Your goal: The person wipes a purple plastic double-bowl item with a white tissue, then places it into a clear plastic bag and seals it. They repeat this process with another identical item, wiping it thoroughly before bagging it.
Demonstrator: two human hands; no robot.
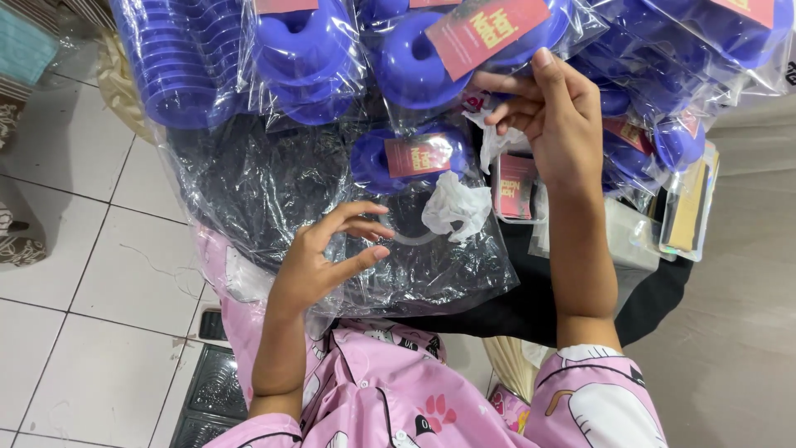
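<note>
White floor tiles (pixel 91 249), face mask (pixel 21 41)

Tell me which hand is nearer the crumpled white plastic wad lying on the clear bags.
Left. The left hand hovers open just beside the crumpled white plastic wad, fingertips short of it. The right hand is raised above it, pinching a red card.

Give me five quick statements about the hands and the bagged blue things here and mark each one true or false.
1. The right hand pinches a small piece of white material near a red card label. True.
2. The left hand is clenched in a fist. False: its fingers are spread, over a clear plastic bag.
3. The blue plastic items are packed in clear bags. True.
4. The floor is dark carpet. False: it is pale tile.
5. The person's sleeves are plain green. False: they are pink with printed cartoon figures.
</note>
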